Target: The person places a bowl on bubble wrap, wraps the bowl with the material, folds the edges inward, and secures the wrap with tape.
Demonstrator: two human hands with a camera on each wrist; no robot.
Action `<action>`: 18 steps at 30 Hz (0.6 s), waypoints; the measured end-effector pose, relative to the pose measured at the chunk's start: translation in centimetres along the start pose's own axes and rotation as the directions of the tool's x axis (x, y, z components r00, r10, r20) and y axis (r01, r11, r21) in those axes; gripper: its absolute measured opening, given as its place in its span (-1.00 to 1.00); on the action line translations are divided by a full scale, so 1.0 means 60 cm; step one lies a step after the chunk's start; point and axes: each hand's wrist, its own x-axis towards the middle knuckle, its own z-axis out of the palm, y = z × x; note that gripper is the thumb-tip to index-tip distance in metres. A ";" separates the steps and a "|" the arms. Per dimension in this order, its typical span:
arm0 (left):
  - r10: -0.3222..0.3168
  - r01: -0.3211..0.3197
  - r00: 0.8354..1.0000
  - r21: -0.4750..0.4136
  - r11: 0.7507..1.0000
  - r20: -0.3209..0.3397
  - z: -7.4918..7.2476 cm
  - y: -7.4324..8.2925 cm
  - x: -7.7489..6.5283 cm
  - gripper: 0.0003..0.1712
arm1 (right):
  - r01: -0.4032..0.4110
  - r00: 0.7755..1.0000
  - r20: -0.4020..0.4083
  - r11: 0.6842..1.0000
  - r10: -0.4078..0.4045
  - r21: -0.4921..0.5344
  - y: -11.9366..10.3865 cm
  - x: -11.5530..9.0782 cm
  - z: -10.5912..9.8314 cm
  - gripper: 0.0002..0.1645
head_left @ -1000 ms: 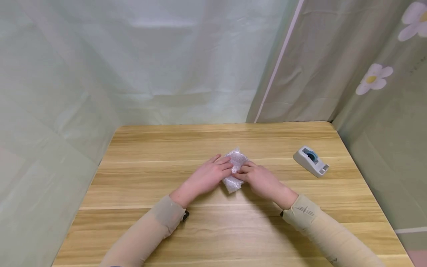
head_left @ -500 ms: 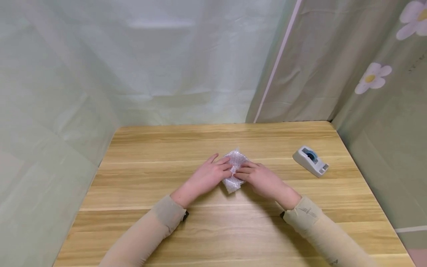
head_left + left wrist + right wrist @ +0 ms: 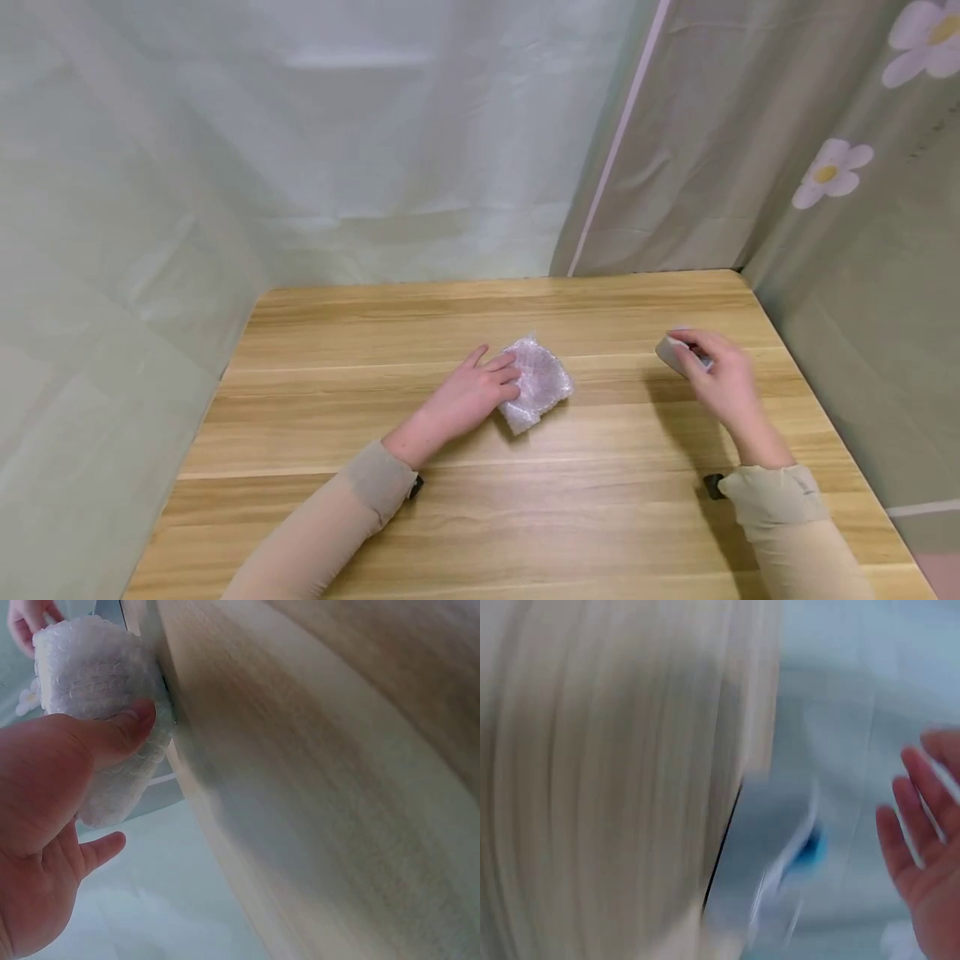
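A bundle of clear bubble wrap [image 3: 545, 379] lies on the wooden table; whatever is inside is hidden. My left hand [image 3: 467, 395] holds its left side. In the left wrist view the thumb presses the near face of the bubble wrap [image 3: 97, 671], while other fingers pass behind it. Over at the right, my right hand [image 3: 726, 379] hovers above a grey-white tape dispenser [image 3: 675, 353], partly covering it. The right wrist view is blurred, but the fingers look loosely spread and apart from the dispenser [image 3: 757, 851], whose blue tape roll [image 3: 810, 849] shows.
The wood-grain table [image 3: 450, 533] reaches back to a pale curtain [image 3: 420, 167]. Another curtain, with flower prints [image 3: 832, 173], hangs along the right side.
My right hand has left the bubble wrap and moved right to above the tape dispenser. The bundle's right side has spread slightly. My left hand has stayed in place.
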 end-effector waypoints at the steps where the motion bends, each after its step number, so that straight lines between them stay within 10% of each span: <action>1: -0.006 0.006 1.000 -0.005 1.000 0.006 0.000 0.000 0.000 -0.76 | -0.103 0.995 -0.012 0.995 0.103 0.009 0.018 -0.001 -0.018 -0.66; 5: -0.012 0.012 1.000 -0.002 1.000 0.016 0.000 0.001 -0.001 -0.75 | -0.346 0.922 0.172 0.938 0.346 -0.033 0.079 -0.009 -0.076 -0.36; 10: -0.018 0.018 1.000 -0.014 1.000 0.019 0.000 0.003 -0.003 -0.73 | -0.352 0.815 0.455 0.931 0.358 -0.100 0.122 -0.013 -0.096 -0.14; 18: -0.015 0.015 1.000 -0.006 1.000 0.012 0.002 0.004 0.000 -0.74 | -0.355 0.782 0.504 0.927 0.367 -0.124 0.133 -0.004 -0.101 -0.34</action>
